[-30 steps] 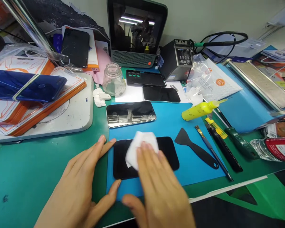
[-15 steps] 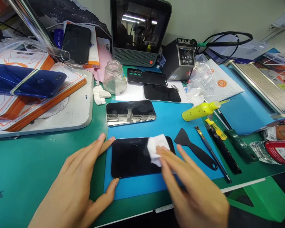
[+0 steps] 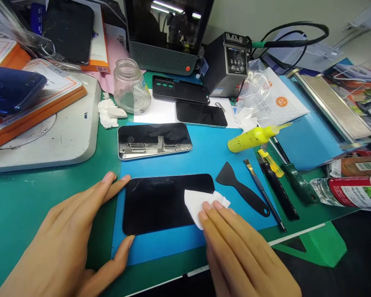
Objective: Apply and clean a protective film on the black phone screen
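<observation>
A black phone screen (image 3: 160,202) lies flat on a blue mat (image 3: 154,249). My left hand (image 3: 71,231) is spread at its left end, fingertips by the upper left corner and thumb at the lower left corner. Under the fingers of my right hand (image 3: 238,247), a folded white tissue (image 3: 198,204) is pressed on the right end of the screen. The right thumb is mostly hidden. Behind the screen, a second phone (image 3: 154,141) lies on the mat with a reflective face. To the right rests a black plastic scraper (image 3: 243,189).
A brush (image 3: 264,194), a black-handled cutter (image 3: 280,192) and a yellow bottle with a needle tip (image 3: 255,138) lie on the right. At the back stand a glass jar (image 3: 131,86) and a black control box (image 3: 227,64). Orange-edged boxes (image 3: 46,105) are stacked on the left.
My right hand and the tissue have slid down the screen toward its lower right edge. My left hand keeps its place at the left end. The whole view has shifted slightly.
</observation>
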Tool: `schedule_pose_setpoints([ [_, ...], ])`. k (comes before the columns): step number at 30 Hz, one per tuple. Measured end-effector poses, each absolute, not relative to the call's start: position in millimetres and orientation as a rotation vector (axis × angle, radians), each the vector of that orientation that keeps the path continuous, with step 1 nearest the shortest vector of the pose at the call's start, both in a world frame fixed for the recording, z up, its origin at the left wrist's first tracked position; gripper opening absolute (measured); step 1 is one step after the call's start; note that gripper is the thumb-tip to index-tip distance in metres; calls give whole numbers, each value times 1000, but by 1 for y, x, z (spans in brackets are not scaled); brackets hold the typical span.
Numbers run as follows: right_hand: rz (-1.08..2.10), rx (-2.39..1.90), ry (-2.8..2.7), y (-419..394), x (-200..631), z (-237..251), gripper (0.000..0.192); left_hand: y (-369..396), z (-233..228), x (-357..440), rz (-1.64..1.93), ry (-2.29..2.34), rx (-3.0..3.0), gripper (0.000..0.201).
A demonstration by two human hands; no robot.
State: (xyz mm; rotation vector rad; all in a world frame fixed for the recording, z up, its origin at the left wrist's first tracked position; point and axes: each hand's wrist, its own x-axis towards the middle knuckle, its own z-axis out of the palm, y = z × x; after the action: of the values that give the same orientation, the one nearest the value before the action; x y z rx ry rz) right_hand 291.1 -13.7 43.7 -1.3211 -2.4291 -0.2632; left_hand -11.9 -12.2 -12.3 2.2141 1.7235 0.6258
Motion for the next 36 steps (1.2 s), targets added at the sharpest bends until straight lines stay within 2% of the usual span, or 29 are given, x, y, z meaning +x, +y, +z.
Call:
schedule_pose_setpoints([
  [2,-224,-1247,-2520,-15,293,41,31,-12,-11,-11,617,1731,2223,87],
  [7,-170,-1245,-2572,-20,298,29,61,-10,-11,-13,603,1717,2222,86],
  [9,-134,-1265,-2571,-21,296,24,66,-8,-14,-16,646,1696,2236,85],
  [14,-65,-1338,-2513,-4,280,23,65,-7,-19,-24,714,1660,2265,95],
  [18,-31,-1334,-2474,4,262,23,71,-8,-15,-21,741,1614,2221,105],
  [23,-38,-1206,-2629,-14,265,22,72,-8,-10,-17,737,1625,2211,98],
  [27,-106,-1367,-2552,-10,257,26,65,-8,-9,-18,747,1613,2191,96],
  [32,-129,-1237,-2574,-12,238,21,72,-12,-7,-14,715,1661,2144,96],
  [36,-206,-1327,-2590,-12,254,22,60,-11,-4,-10,734,1635,2189,96],
])
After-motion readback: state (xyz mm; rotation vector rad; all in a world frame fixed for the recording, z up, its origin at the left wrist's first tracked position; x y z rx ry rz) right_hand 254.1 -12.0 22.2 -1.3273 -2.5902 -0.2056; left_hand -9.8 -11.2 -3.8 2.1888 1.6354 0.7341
